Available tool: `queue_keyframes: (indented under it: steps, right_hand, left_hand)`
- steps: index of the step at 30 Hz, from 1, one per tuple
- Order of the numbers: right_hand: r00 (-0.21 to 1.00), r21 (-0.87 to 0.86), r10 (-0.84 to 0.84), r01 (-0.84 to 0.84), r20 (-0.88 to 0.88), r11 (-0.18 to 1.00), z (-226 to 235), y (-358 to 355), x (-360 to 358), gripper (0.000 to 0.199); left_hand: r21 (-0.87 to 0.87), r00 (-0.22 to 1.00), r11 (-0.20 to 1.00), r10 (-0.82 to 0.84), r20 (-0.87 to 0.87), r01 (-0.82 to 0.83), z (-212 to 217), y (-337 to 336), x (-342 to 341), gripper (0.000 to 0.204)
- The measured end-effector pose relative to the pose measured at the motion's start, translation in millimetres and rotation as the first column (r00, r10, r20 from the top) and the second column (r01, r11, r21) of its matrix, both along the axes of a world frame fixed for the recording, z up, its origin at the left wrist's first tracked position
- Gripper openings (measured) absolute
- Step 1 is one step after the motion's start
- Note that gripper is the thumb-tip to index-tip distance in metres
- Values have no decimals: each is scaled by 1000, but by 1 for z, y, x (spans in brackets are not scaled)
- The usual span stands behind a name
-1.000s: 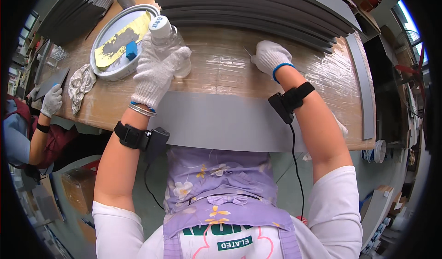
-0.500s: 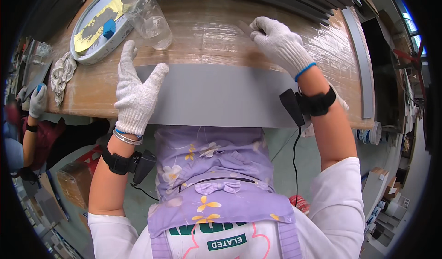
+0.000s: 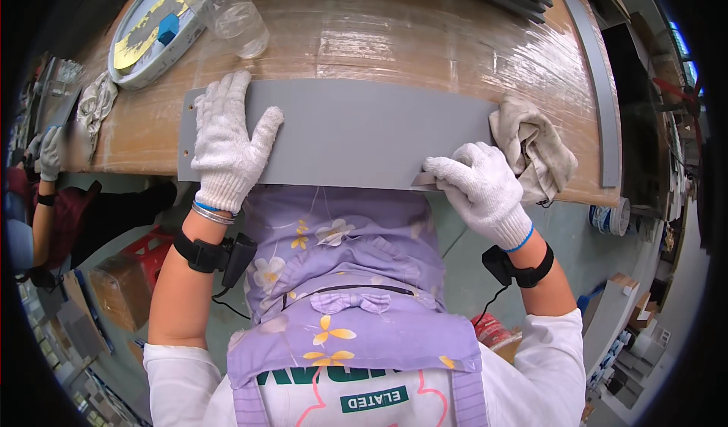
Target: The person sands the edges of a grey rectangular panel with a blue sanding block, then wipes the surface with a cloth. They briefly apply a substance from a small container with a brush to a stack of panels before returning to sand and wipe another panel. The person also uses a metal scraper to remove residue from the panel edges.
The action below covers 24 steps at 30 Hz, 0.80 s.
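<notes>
Grey flat panel (image 3: 364, 135) lies lengthwise along near edge of the wooden counter (image 3: 394, 40), approx. centre of view, its near long edge just past the counter's rim above the person's lap. Small hole near each left corner.

Left hand (image 3: 225, 146), white knit glove, lies flat on the panel's left part, approx. 9 o'clock from panel centre; fingers spread wide and straight, palm down, gripping nothing, just pressing.

Right hand (image 3: 481, 188), also gloved, at the panel's near right corner, approx. 4 o'clock; fingers curled, pinching a small thin pale piece (image 3: 425, 178) against the panel's edge. Can't tell what the piece is.

Crumpled beige rag (image 3: 535, 146) on counter just right of the panel's end, touching the right hand's knuckles. Clear plastic bottle (image 3: 227, 10) lies at 11 o'clock, next to a round tray (image 3: 133, 67) w/ yellowish smear and a blue block (image 3: 168, 29). Spare white glove (image 3: 95, 105) left of panel. Long grey strip (image 3: 599, 86) along counter's right end, 2 o'clock.

Another person's gloved hand (image 3: 49, 150) at far left, apart.
</notes>
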State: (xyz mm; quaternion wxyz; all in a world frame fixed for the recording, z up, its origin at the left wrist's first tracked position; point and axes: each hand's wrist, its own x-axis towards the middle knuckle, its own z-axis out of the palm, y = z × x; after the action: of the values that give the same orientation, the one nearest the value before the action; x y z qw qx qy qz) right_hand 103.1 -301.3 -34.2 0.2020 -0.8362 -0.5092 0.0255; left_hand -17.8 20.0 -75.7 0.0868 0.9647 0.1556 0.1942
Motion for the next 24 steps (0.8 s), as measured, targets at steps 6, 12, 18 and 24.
queue_keyframes:
  steps: [6,12,18,24]
  right_hand:
    - [998,19,62,-62,10,998,-4,0,6,31]
    - [997,30,70,-69,-32,997,-3,0,7,32]
    - [998,66,59,-58,-11,996,-8,-2,6,32]
    - [997,113,43,-35,-67,993,-17,-4,7,36]
  left_hand:
    - [-6,1000,1000,5,-9,-5,0,-1,0,63]
    - [3,1000,1000,11,-11,-11,0,-2,1,63]
    - [12,1000,1000,10,-13,-10,-1,-1,2,63]
    - [19,1000,1000,3,-4,-3,1,-3,1,63]
